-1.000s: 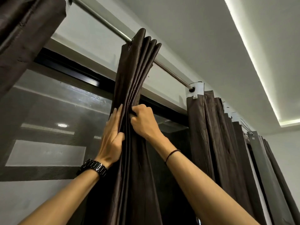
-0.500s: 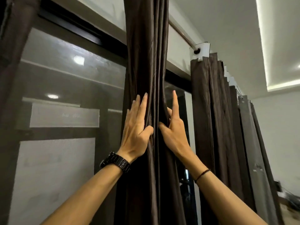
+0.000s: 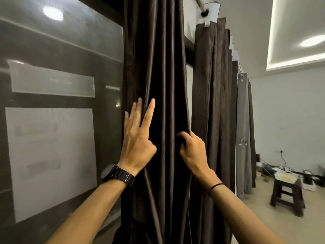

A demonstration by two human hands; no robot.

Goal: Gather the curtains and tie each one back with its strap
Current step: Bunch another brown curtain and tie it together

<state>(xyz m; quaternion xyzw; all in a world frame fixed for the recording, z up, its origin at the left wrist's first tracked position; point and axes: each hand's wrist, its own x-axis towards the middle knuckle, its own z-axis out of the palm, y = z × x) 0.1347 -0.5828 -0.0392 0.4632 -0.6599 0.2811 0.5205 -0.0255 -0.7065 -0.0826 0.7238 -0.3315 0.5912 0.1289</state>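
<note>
At the far left a grey mesh-screened window pane (image 3: pixel 61 85) fills the wall. Just in front of its right edge the left hand (image 3: pixel 139 143), with a black metal-link wristwatch (image 3: pixel 117 175) on the wrist, lies flat against the left flank of the dark brown, glossy, pleated curtain (image 3: pixel 158 59), fingers straight and a little spread. That curtain hangs bunched into a narrow column of folds below the metal rod (image 3: pixel 198 1), just short of the rod's end at the white wall bracket (image 3: pixel 211 9). On the column's right edge the right hand (image 3: pixel 193 152), a thin black band (image 3: pixel 215 187) round its wrist, curls its fingers into the outer folds and grips them. The step in hand looks like gathering, and it probably goes best with an even squeeze from both sides: the flat left palm steadies while the right draws the loose edge in, so no pleat escapes (such slick cloth likely slides). No strap shows, so one hand must hold the bundle while the other finds it. Further right hang a second brown curtain (image 3: pixel 211 85) and a grey curtain (image 3: pixel 243 138), and a dark stool (image 3: pixel 288 194) stands beyond.
</note>
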